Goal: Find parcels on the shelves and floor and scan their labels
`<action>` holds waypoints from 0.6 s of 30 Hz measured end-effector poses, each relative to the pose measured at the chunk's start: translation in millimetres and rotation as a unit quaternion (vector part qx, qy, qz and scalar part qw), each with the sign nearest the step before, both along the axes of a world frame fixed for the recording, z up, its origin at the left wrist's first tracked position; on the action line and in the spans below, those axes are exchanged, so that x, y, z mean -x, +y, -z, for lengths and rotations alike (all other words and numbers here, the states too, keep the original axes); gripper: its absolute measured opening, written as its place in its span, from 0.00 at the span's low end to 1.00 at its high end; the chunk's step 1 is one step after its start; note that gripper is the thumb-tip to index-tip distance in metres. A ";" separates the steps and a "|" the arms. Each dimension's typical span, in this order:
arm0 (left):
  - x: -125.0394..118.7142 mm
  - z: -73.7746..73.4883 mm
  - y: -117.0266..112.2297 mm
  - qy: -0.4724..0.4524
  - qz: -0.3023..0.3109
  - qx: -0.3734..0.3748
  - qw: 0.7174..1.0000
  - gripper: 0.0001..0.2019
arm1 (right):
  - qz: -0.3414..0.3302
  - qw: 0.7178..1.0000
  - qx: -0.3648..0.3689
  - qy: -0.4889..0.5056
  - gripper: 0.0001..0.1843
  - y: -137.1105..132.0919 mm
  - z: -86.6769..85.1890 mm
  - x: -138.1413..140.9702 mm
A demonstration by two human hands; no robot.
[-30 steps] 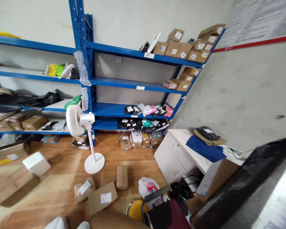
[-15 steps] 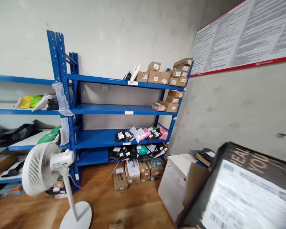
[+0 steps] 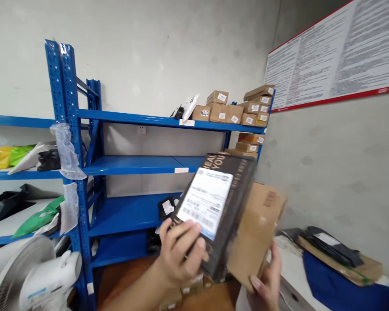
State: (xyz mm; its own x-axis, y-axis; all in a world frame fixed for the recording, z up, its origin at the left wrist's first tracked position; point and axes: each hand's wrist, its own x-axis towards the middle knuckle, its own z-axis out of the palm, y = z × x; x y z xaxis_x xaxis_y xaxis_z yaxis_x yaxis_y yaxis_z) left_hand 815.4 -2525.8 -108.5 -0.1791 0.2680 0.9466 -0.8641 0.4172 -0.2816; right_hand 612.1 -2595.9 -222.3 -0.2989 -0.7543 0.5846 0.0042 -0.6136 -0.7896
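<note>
My left hand [image 3: 183, 250] is closed around the lower edge of a black box [image 3: 236, 190] with gold lettering and a white shipping label [image 3: 207, 201]. Tilted to the right, this box hangs in front of the blue shelves. Close against its right side is a brown cardboard box [image 3: 256, 233], also tilted. My right hand [image 3: 267, 276] grips the cardboard box at its lower right, thumb on the near face. Both boxes are slightly blurred, and they cover part of the shelves behind.
A blue shelf rack [image 3: 129, 164] stands against the wall, with small cardboard boxes [image 3: 218, 113] at its upper right. A white fan [image 3: 48, 276] is at lower left. On the right, a black parcel [image 3: 337, 246] lies over cardboard on a white cabinet. More boxes [image 3: 192, 287] sit on the floor.
The black box has moved left from the lower right corner to the middle. Both hands and the brown cardboard box have come into view. The shelves appear closer.
</note>
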 end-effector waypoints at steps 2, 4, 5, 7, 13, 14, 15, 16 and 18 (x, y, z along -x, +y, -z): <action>-53.6 -1.7 -45.9 0.003 -0.007 -0.007 1.000 0.11 | -0.031 0.998 0.021 -0.043 0.58 -54.4 -10.6 -45.9; -110.9 0.1 -99.2 0.013 -0.022 -0.012 1.000 0.25 | -0.065 0.996 0.041 -0.046 0.60 -107.0 -28.0 -96.8; -140.1 0.7 -127.7 0.025 -0.033 -0.017 0.999 0.31 | -0.079 0.995 0.044 -0.035 0.61 -132.7 -39.6 -123.1; -197.8 -1.0 -186.5 0.059 -0.052 -0.027 0.997 0.39 | -0.102 0.994 0.028 0.012 0.62 -183.2 -68.5 -175.6; -328.9 -32.7 -346.0 0.336 -0.033 -0.189 0.922 0.41 | -0.121 0.981 -0.029 0.150 0.60 -315.5 -183.4 -304.3; -341.5 -38.0 -365.4 0.388 -0.030 -0.223 0.894 0.41 | -0.124 0.977 -0.041 0.171 0.55 -332.7 -200.5 -319.7; -351.9 -41.8 -381.8 0.424 -0.032 -0.253 0.869 0.42 | -0.117 0.974 -0.051 0.185 0.50 -348.3 -215.3 -333.4; -360.7 -43.6 -395.0 0.445 -0.037 -0.280 0.850 0.44 | -0.107 0.973 -0.059 0.194 0.44 -362.4 -227.2 -345.8; -374.7 -40.2 -412.5 0.450 -0.046 -0.333 0.827 0.50 | -0.078 0.972 -0.073 0.208 0.35 -385.3 -241.8 -366.9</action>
State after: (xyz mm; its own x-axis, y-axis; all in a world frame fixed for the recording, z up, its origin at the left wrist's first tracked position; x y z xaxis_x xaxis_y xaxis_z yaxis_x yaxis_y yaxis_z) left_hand 1190.1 -2938.3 -68.3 0.6876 -0.3425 0.6402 -0.6361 0.1411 0.7586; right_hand 979.0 -2981.2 19.5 0.0650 -0.8555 0.5137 -0.2503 -0.5123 -0.8215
